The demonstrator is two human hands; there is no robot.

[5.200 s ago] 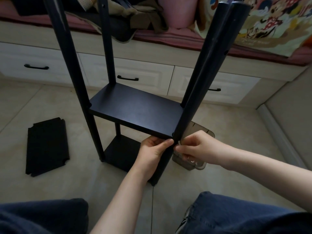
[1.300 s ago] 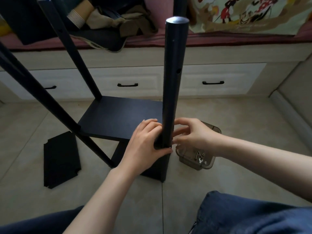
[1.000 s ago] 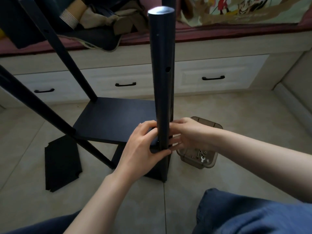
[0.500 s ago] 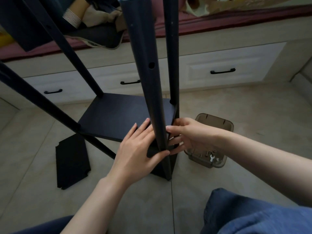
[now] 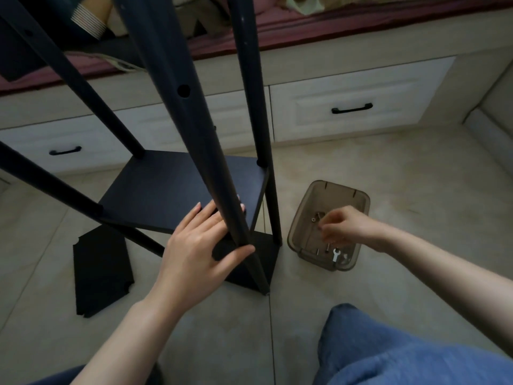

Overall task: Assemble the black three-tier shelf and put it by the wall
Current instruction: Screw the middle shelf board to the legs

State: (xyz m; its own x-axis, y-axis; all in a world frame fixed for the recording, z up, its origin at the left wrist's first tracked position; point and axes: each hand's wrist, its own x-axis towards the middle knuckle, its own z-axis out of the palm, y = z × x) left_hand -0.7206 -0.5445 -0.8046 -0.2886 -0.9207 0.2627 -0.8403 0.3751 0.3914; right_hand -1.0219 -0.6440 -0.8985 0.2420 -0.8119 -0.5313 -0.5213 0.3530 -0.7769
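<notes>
The black shelf stands on the floor with its four posts up, and a middle board (image 5: pixel 172 195) and a bottom board (image 5: pixel 263 254) sit between them. My left hand (image 5: pixel 200 245) holds the near post (image 5: pixel 194 129) just below the middle board, thumb in front and fingers stretched along the board behind it. A third black board (image 5: pixel 100 268) lies flat on the floor to the left. My right hand (image 5: pixel 344 226) is blurred. It hovers inside the brown plastic tray (image 5: pixel 295 232), fingers bent down over the hardware. Whether it pinches anything is unclear.
A small wrench (image 5: pixel 336 255) and several screws lie in the tray. White drawers (image 5: pixel 349 109) under a cushioned bench run along the back. A wall skirting (image 5: pixel 491 140) is at the right. My knees in jeans (image 5: pixel 402 354) are at the bottom edge.
My right hand has left the near post and moved right into the tray. My left hand keeps its hold on the post. The view has tilted down and closer.
</notes>
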